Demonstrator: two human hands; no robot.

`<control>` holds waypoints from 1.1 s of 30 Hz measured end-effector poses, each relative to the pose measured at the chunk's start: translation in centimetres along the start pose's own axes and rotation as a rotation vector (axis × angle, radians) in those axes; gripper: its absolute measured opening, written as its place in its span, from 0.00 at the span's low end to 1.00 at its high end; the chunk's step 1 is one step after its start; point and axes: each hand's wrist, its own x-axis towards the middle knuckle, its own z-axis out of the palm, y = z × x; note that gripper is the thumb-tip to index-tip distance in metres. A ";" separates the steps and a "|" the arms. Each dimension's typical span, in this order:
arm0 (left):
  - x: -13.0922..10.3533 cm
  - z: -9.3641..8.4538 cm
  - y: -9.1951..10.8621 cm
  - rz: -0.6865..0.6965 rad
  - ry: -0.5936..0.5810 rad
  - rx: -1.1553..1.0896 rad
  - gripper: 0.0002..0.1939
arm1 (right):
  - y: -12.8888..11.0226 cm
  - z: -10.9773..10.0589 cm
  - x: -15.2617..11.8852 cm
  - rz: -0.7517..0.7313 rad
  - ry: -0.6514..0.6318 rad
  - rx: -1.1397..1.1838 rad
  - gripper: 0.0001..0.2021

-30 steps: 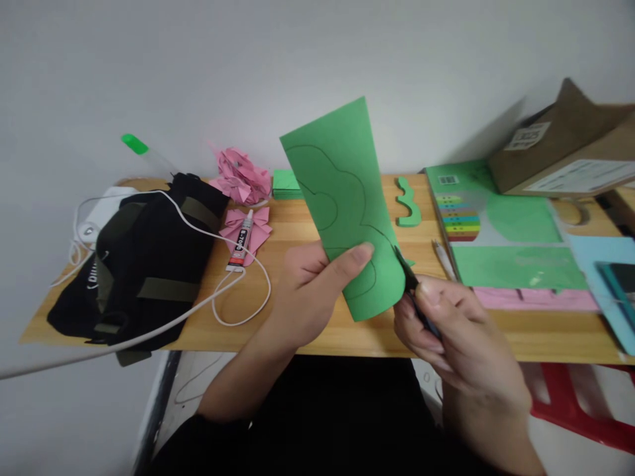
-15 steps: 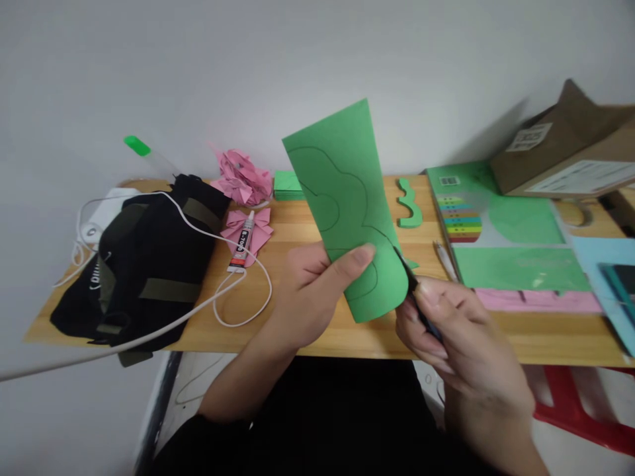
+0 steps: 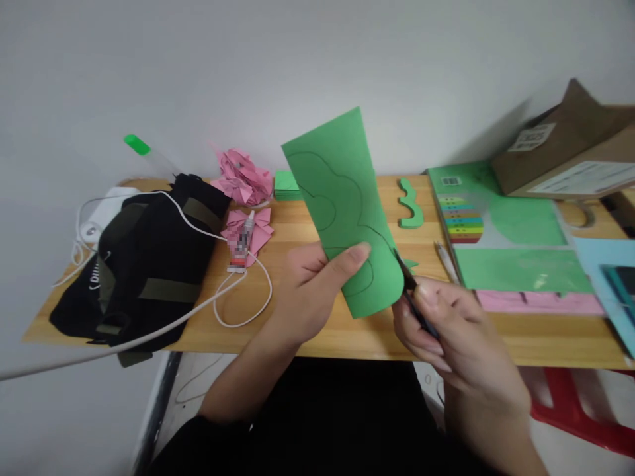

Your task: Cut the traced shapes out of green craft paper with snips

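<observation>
1. Across my view runs the wooden table point(image 3: 555, 337), and the green sheet is held up over its middle, tilted, between the two hands.
2. On the left sits a black bag point(image 3: 149, 261); on the far right lies a green paper pad point(image 3: 523, 218). I see both well apart from the sheet.
3. The green sheet point(image 3: 342, 192) carries drawn wavy outlines; its near right part bows beside the blades. I'd keep that part flatter, so the line is easier to follow.
4. My left hand point(image 3: 315, 291) pinches the sheet's near left part, thumb on the face, fingers mostly hidden behind. I'd turn the paper with this hand and keep the thumb off the line.
5. My right hand point(image 3: 459, 330) is closed around the black scissors point(image 3: 410, 283), which meet the sheet's right edge. I can't tell how wide the blades stand; short, slow snips should suit this curve.
6. Beyond the scissors, a wavy green piece point(image 3: 415, 215) lies on the table.
</observation>
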 end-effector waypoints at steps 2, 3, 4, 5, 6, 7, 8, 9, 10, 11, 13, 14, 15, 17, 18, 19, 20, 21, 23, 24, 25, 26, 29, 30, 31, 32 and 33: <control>0.4 -0.2 -0.2 -0.005 0.058 -0.052 0.09 | 0.1 -0.5 -0.2 0.034 -0.024 -0.008 0.19; 0.6 -0.3 -0.3 -0.018 0.081 -0.080 0.08 | 0.2 -0.7 -0.4 0.042 -0.033 -0.015 0.18; 0.8 -0.4 -0.3 -0.039 0.098 -0.104 0.08 | 0.2 -1.0 -0.5 0.047 -0.038 -0.022 0.18; 1.0 -0.5 -0.3 -0.062 0.106 -0.122 0.09 | 0.1 -1.2 -0.6 0.036 -0.028 -0.027 0.19; 1.1 -0.6 -0.3 -0.089 0.107 -0.134 0.10 | 0.1 -1.3 -0.6 0.003 0.001 -0.028 0.19; 1.1 -0.6 -0.3 -0.111 0.104 -0.142 0.12 | -0.1 -1.3 -0.6 -0.052 0.050 -0.026 0.19; 1.1 -0.6 -0.2 -0.128 0.100 -0.147 0.13 | -0.3 -1.3 -0.5 -0.123 0.115 -0.023 0.19; 1.1 -0.6 -0.2 -0.137 0.099 -0.149 0.14 | -0.5 -1.1 -0.3 -0.200 0.179 -0.019 0.18; 1.1 -0.6 -0.3 -0.142 0.098 -0.149 0.14 | -0.7 -0.9 -0.2 -0.265 0.236 -0.016 0.18; 1.0 -0.6 -0.3 -0.145 0.097 -0.143 0.14 | -0.9 -0.7 0.0 -0.311 0.280 -0.016 0.19; 0.9 -0.6 -0.5 -0.129 0.104 -0.124 0.14 | -1.2 -0.3 0.2 -0.326 0.320 -0.022 0.20; 0.8 -0.6 -0.6 -0.112 0.104 -0.107 0.13 | -1.3 -0.1 0.2 -0.309 0.319 -0.024 0.21; 0.7 -0.7 -0.7 -0.090 0.102 -0.087 0.13 | -1.2 0.0 0.2 -0.290 0.305 -0.022 0.21; 0.6 -0.7 -0.8 -0.041 0.084 -0.049 0.11 | -1.0 0.1 0.0 -0.263 0.258 0.001 0.21; 0.5 -0.7 -0.7 -0.026 0.072 -0.035 0.11 | -0.9 0.0 0.0 -0.254 0.237 0.015 0.21; 0.5 -0.7 -0.7 -0.018 0.063 -0.029 0.10 | -0.7 0.0 -0.1 -0.247 0.229 0.022 0.21; 0.5 -0.7 -0.6 -0.016 0.055 -0.031 0.10 | -0.6 -0.1 -0.2 -0.244 0.238 0.021 0.21; 0.5 -0.7 -0.5 -0.022 0.049 -0.037 0.10 | -0.5 -0.2 -0.2 -0.246 0.255 0.010 0.22; 0.5 -0.6 -0.3 -0.045 0.037 -0.051 0.11 | -0.4 -0.4 -0.3 -0.255 0.294 -0.020 0.22; 0.5 -0.5 -0.1 -0.059 0.026 -0.060 0.11 | -0.4 -0.5 -0.3 -0.260 0.304 -0.028 0.22; 0.5 -0.5 0.0 -0.079 0.010 -0.074 0.12 | -0.4 -0.6 -0.3 -0.262 0.301 -0.030 0.22; 0.5 -0.4 0.2 -0.108 -0.010 -0.092 0.12 | -0.5 -0.7 -0.3 -0.261 0.291 -0.029 0.22; 0.4 -0.2 0.5 -0.205 -0.050 -0.168 0.13 | -0.6 -0.8 -0.3 -0.271 0.228 -0.025 0.20; 0.4 -0.2 0.6 -0.240 -0.055 -0.190 0.13 | -0.6 -0.9 -0.2 -0.284 0.204 -0.026 0.20; 0.3 -0.2 0.7 -0.271 -0.055 -0.208 0.14 | -0.6 -0.9 -0.2 -0.301 0.182 -0.025 0.19; 0.2 -0.1 0.7 -0.295 -0.055 -0.222 0.14 | -0.5 -1.0 -0.1 -0.315 0.164 -0.021 0.19; 0.2 -0.1 0.7 -0.315 -0.059 -0.233 0.15 | -0.5 -1.0 0.0 -0.325 0.144 -0.016 0.19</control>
